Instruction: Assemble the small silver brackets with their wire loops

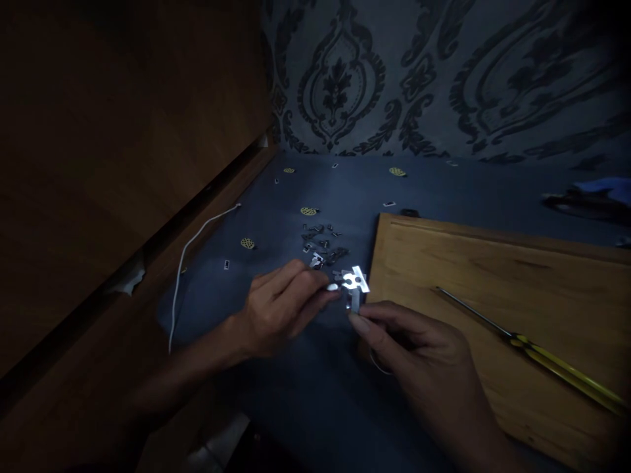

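In my right hand (414, 355) a shiny metal cabinet hinge (355, 281) is pinched between thumb and fingers, brightly lit, its flat winged plate uppermost. My left hand (283, 305) is closed just left of it. A small bright tip (333, 287) shows at the left fingertips, close to the hinge; what it belongs to is hidden by the fingers. Beyond my hands, another shiny metal fitting (317, 260) lies near a scatter of small dark screws (324, 244) on the blue-grey surface (296, 407).
To the right lies a wooden panel (444, 249) with a yellow-and-black screwdriver (522, 343) on it. A white cord (183, 256) runs along the left edge beside brown woodwork (123, 131). Yellow perforated discs (309, 211) are scattered before the patterned wall (374, 98).
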A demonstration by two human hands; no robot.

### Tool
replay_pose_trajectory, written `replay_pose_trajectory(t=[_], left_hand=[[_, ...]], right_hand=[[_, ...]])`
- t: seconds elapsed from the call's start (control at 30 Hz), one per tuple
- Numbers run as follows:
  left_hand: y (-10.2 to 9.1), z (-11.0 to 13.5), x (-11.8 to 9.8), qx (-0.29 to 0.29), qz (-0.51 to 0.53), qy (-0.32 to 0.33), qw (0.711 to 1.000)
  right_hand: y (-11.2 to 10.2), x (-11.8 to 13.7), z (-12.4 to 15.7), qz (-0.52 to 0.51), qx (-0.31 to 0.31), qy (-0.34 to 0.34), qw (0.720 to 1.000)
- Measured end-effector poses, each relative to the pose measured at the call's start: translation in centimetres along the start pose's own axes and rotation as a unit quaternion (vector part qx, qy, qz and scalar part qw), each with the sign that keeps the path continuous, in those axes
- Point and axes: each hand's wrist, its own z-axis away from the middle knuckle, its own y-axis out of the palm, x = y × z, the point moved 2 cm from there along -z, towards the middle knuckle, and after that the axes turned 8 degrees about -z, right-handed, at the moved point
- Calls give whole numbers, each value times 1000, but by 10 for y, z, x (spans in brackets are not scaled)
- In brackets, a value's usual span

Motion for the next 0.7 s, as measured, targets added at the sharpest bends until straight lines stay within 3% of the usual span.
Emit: replay_pose_trajectory(t=[0.27,0.7], left_hand=[[-4,0,-6,30,-21,-40,999],[-4,3,-10,29,-34,-93,995]], right_hand=[[-2,1,1,8,-6,-12,1000],[-2,-1,2,24,-32,-44,998]])
